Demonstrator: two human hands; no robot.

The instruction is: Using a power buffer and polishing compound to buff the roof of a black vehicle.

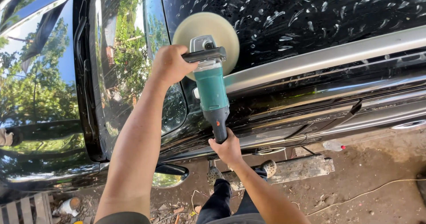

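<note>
A teal polisher [212, 88] lies against the black car roof [310, 15], its cream foam pad [222, 31] flat on the wet paint just above the silver roof rail [328, 55]. The left hand [170, 64] has its grip wrapped round the polisher's black side handle [208, 54]; the right hand [227, 147] has its grip closed round the polisher's rear end, below the rail.

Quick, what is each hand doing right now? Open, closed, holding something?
Left hand: closed around the black side handle of the teal electric polisher with a round cream foam pad.
Right hand: closed around the polisher's black rear grip.
</note>
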